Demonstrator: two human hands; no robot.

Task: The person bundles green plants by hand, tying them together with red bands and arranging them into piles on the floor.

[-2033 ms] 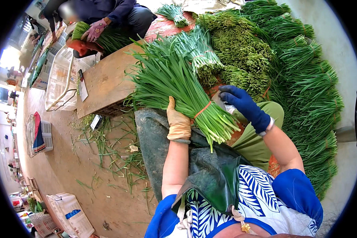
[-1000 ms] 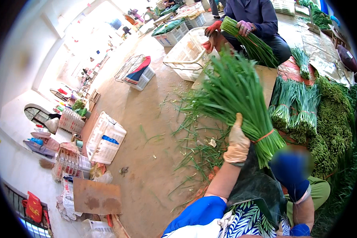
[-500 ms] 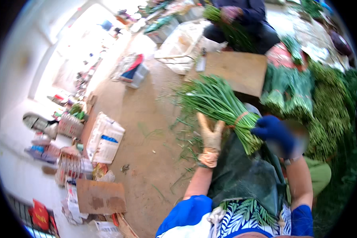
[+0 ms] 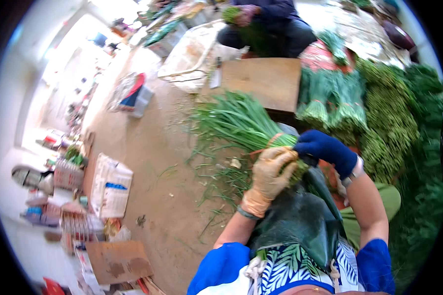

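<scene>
Floor [image 4: 147,196], brown and dusty, littered with loose green leaves [image 4: 224,182] to the left of a dark apron [image 4: 300,216] spread over the lap. Above the apron, in front of a low wooden table [image 4: 261,81], a bunch [image 4: 236,120] of long green leaves, tips toward upper left, tied near the stem ends with an orange band [image 4: 275,139]. Around the stems just below the band, left hand [image 4: 272,169] in a tan glove, fingers curled and close together. Opposite, right hand [image 4: 328,151] in a dark blue glove, fingers bent and gathered at the stem ends; cannot tell the exact pinch.

At the table's left end, a knife [image 4: 215,73], just beside a white basket [image 4: 179,74]. Beyond the table, a crouching co-worker [image 4: 280,10] in dark clothing, blurred. Right of the table, paler tied bundles [image 4: 347,105] near a red sheet [image 4: 317,56], then stacked stems [image 4: 391,118] and darker greens [image 4: 426,128].

Leftward across the room, a small crate [image 4: 143,101] near red-and-blue cloth [image 4: 133,93], a white crate [image 4: 110,189], a brown board [image 4: 118,260], and a pale wall [image 4: 5,123].
</scene>
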